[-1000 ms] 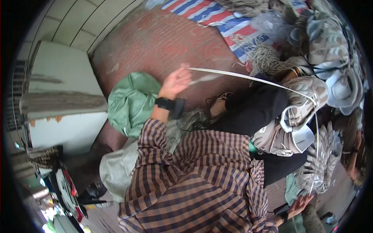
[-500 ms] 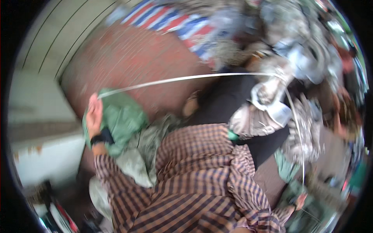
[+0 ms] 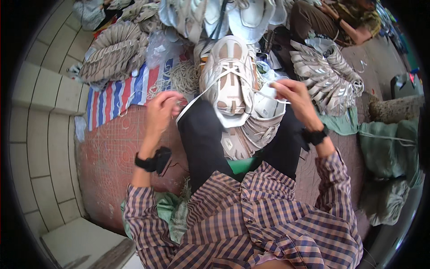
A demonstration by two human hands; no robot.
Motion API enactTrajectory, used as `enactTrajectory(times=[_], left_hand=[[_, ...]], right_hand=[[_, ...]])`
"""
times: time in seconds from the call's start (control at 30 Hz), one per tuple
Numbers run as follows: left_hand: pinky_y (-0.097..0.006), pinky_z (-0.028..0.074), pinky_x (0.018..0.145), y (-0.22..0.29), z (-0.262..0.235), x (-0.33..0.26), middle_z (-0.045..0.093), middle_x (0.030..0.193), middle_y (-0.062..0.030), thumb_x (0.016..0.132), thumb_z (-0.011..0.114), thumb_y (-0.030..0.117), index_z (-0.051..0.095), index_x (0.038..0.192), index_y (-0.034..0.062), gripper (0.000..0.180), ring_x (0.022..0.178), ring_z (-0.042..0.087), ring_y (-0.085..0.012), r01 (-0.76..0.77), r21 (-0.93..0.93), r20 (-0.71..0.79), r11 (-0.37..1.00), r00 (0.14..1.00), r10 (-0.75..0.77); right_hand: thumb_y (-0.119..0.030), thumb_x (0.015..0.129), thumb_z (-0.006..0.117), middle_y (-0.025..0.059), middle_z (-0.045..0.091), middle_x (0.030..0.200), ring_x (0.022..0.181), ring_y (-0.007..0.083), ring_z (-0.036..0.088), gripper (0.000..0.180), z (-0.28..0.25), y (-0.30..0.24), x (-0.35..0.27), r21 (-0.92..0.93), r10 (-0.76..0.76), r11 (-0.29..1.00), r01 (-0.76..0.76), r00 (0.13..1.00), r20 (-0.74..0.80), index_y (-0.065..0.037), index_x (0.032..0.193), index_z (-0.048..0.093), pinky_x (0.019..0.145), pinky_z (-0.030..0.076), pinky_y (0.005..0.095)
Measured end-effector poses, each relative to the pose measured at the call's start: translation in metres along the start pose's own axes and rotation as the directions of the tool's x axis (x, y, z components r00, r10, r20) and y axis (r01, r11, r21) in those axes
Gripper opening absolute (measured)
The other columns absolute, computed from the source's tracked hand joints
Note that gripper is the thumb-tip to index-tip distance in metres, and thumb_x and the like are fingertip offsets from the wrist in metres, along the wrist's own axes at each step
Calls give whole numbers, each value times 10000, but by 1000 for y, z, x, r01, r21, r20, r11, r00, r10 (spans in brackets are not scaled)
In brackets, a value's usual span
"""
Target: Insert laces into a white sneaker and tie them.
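Note:
A beige and white sneaker upper (image 3: 230, 83) lies between my knees, toe pointing away from me. A white shoelace (image 3: 197, 99) is threaded through its eyelets and crosses near the middle. My left hand (image 3: 162, 109) is closed in a pinch left of the upper, with the lace's left end running down over my knee towards it. To the right of the upper, my right hand (image 3: 294, 99) pinches the lace's other side. Beneath and nearer to me, a stack of similar uppers (image 3: 257, 136) rests between my thighs.
More stacked uppers (image 3: 114, 54) lie at the far left, and another curved stack (image 3: 329, 74) at the right. A heap of loose laces (image 3: 179, 80) sits on a striped sheet (image 3: 118, 92). Green sacks (image 3: 387, 143) stand at right. Another person (image 3: 342, 22) sits at the far right.
My hands were spread wide, drawing the lace out long on both sides. They have come in close beside the upper, and the view has swung level.

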State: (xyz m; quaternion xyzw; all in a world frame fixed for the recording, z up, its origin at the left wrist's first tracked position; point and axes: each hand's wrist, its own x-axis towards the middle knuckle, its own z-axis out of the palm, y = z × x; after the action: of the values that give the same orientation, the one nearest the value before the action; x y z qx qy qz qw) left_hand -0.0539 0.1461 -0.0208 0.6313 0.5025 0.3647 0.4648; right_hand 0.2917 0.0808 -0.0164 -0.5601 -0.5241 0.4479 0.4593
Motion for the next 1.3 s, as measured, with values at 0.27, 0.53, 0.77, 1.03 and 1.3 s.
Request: enactTrajectory(times=[0.27,0.53,0.77,1.03,1.3], left_hand=[[-199,442,507,2,67,79,590,669,-23,778,585,80,596,828,-5,99,554,560,-67,-40,45,81,998,996,37],[-210,461,530,17,78,95,617,662,-48,771,587,100,610,799,-10,116,554,590,-83,-101,159,18,982,995,100],[-406,463,598,19,86,94,542,730,-152,724,544,50,548,774,33,52,690,554,-328,-555,701,301,448,799,520],[-456,448,668,14,84,94,501,874,-157,743,594,155,490,933,36,247,798,553,-373,-506,602,279,618,858,430],[-446,454,673,29,102,62,485,934,-171,721,593,133,481,1010,-11,342,822,550,-363,-319,840,162,438,920,357]], right_hand=[[-233,837,581,-49,518,610,563,20,430,218,38,23,67,21,226,974,-226,974,16,-33,820,666,492,323,196],[-244,824,587,-43,523,591,517,24,410,212,40,38,83,-122,207,971,-205,978,-1,-48,775,653,477,338,200],[-169,782,537,137,534,564,498,295,531,152,56,19,88,-815,-390,444,371,900,197,-47,694,561,459,402,381],[-229,785,581,159,547,845,685,321,572,233,73,15,59,-711,-397,665,229,914,-77,-42,906,511,569,452,401],[-115,692,567,150,513,885,871,319,506,251,90,26,54,-788,-451,592,167,879,-153,-21,913,495,704,396,438]])
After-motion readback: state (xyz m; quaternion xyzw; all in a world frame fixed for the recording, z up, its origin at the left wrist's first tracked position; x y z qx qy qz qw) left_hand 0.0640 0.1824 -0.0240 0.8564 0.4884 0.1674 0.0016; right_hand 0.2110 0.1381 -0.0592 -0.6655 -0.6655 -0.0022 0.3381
